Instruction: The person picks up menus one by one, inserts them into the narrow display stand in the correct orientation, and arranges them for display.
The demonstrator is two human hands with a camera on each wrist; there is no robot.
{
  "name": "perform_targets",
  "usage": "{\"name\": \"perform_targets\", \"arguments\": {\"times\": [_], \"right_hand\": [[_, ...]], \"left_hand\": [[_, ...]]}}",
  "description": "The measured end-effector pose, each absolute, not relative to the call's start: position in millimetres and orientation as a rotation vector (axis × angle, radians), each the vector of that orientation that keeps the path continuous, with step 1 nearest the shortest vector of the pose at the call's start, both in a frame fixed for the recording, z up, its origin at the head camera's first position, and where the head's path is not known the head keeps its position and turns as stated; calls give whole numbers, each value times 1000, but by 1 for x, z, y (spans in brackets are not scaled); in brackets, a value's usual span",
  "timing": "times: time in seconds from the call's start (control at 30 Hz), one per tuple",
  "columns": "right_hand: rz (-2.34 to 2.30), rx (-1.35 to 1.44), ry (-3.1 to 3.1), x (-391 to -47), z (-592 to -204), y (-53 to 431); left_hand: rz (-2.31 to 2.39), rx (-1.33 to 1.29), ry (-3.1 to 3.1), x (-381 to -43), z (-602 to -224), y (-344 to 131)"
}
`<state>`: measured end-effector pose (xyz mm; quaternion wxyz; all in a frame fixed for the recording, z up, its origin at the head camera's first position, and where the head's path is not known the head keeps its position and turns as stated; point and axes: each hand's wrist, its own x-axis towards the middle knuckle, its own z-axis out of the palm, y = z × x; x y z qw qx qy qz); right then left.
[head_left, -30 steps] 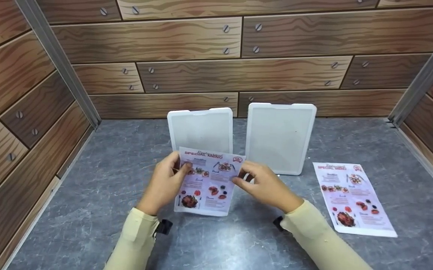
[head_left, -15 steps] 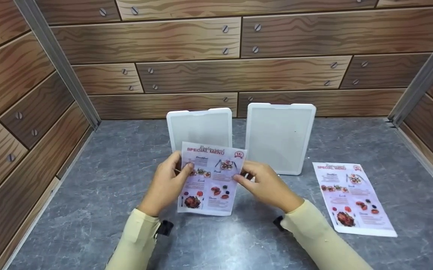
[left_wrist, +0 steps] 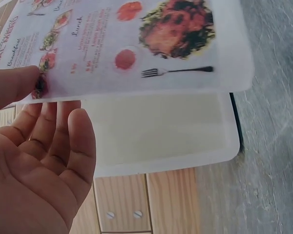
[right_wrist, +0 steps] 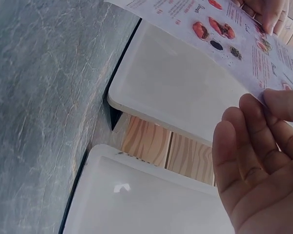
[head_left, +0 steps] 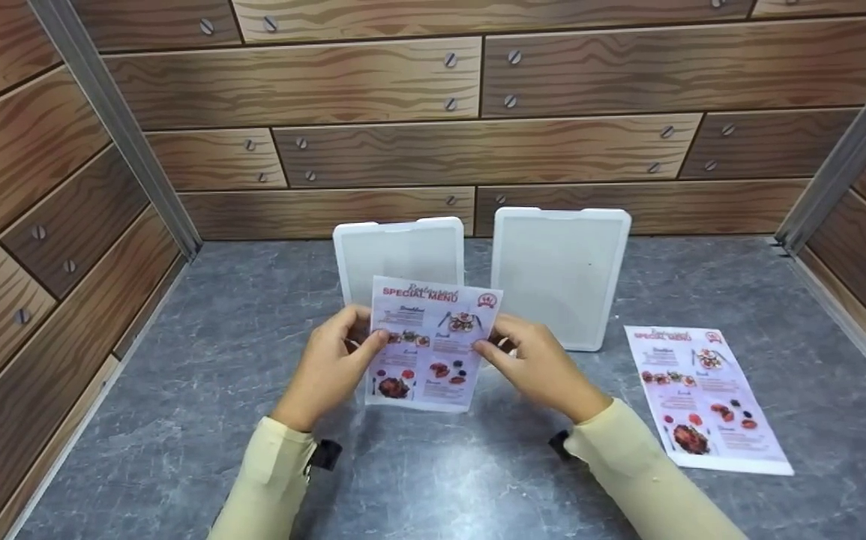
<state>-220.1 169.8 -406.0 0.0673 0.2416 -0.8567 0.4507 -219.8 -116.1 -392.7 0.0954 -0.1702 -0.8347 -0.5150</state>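
A printed menu sheet [head_left: 433, 349], headed "Special Menu", is held up between both hands. My left hand [head_left: 331, 364] pinches its left edge, thumb on the printed face and fingers behind. On the opposite edge my right hand [head_left: 541, 364] pinches it the same way. Behind the sheet stands a white frame [head_left: 403, 251], its lower part hidden in the head view. A second white frame [head_left: 560, 277] stands beside it to the right. In the left wrist view the sheet [left_wrist: 107, 48] is apart from the frame [left_wrist: 161, 131] behind it.
Another menu sheet [head_left: 706, 401] of the same print lies flat on the grey marbled table [head_left: 200, 420] at the right. A wood-patterned wall [head_left: 373, 154] closes off the back, with similar panels at both sides.
The held menu sheet has risen and shifted slightly right, and its face is tilted more upright. Both hands keep their grip. The frames and the lying sheet stay put.
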Motion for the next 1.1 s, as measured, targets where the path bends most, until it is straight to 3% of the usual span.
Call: {"name": "perform_targets", "arguments": {"times": [1.1], "right_hand": [[1459, 546, -2432, -219, -397, 173]], "left_hand": [[-1425, -503, -2643, -221, -404, -111]]}}
